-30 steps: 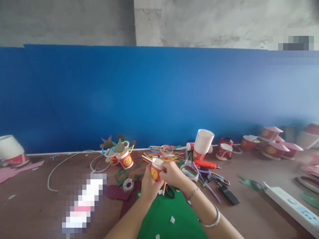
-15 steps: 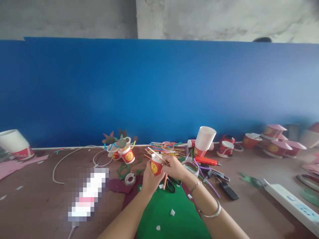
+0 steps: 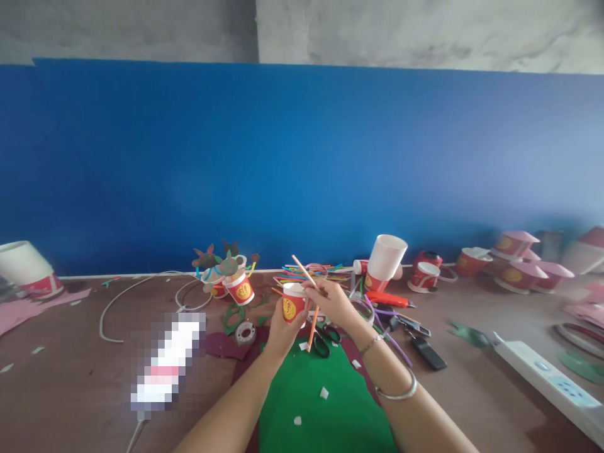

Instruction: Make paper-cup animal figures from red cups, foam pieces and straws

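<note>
A red and white paper cup with a yellow emblem stands upright in my left hand, whose fingers wrap round its side. My right hand is at the cup's right side, pinching a pale orange stick or straw that slants up to the left above the rim. Another orange strip hangs below the right fingers. Beneath the hands lie black scissors on green sheet material, with small white scraps scattered over it.
Decorated cups and a tape roll are on the left. Colourful straws lie behind the hands. Stacked white cups, an orange cutter, a black fob and a power strip are on the right.
The pale stick has lifted out of the cup's mouth and now tilts more steeply above it. My right hand has risen slightly relative to the cup. The whole view has shifted a little.
</note>
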`<state>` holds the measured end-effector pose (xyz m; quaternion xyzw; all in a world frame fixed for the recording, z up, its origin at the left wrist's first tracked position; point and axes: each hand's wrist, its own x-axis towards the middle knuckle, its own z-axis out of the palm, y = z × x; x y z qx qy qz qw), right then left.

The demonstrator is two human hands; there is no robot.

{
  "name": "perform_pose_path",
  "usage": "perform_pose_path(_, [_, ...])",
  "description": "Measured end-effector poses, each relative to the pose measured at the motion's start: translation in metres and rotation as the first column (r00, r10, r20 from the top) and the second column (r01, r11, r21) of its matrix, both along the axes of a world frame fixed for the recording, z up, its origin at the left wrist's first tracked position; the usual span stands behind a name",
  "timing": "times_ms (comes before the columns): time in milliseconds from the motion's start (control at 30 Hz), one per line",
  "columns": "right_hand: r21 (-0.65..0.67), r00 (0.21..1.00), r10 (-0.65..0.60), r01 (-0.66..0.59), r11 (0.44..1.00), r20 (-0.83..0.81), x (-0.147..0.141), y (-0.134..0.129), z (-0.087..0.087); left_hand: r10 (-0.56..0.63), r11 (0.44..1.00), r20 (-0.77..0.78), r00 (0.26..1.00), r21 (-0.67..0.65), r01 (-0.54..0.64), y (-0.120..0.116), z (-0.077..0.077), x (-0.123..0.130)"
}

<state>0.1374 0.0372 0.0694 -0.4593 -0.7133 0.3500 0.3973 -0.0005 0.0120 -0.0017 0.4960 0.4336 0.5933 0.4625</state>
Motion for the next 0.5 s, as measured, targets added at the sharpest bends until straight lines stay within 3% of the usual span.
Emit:
perform_pose_path(133, [0.019, 0.997, -0.078, 0.079, 0.997, -0.027, 0.004, 0.004, 0.001, 0.044, 0.996, 0.091, 0.995, -0.080, -0.037, 0.002, 0.001, -0.002])
perform_pose_path(267, [0.032, 0.982, -0.186, 0.187, 0.982, -0.025, 0.007, 0.006, 0.001, 0.035, 0.988, 0.301, 0.953, -0.156, 0.014, 0.006, 0.002, -0.005])
perform_pose_path(400, [-0.008, 0.971, -0.239, 0.239, 0.971, -0.002, 0.008, 0.007, 0.002, 0.015, 0.963, 0.565, 0.825, -0.231, 0.141, 0.011, 0.003, -0.011])
perform_pose_path(500, [0.040, 0.972, -0.236, 0.236, 0.971, -0.006, 0.008, 0.008, 0.002, 0.003, 0.928, 0.695, 0.719, -0.270, 0.257, 0.012, 0.005, -0.015])
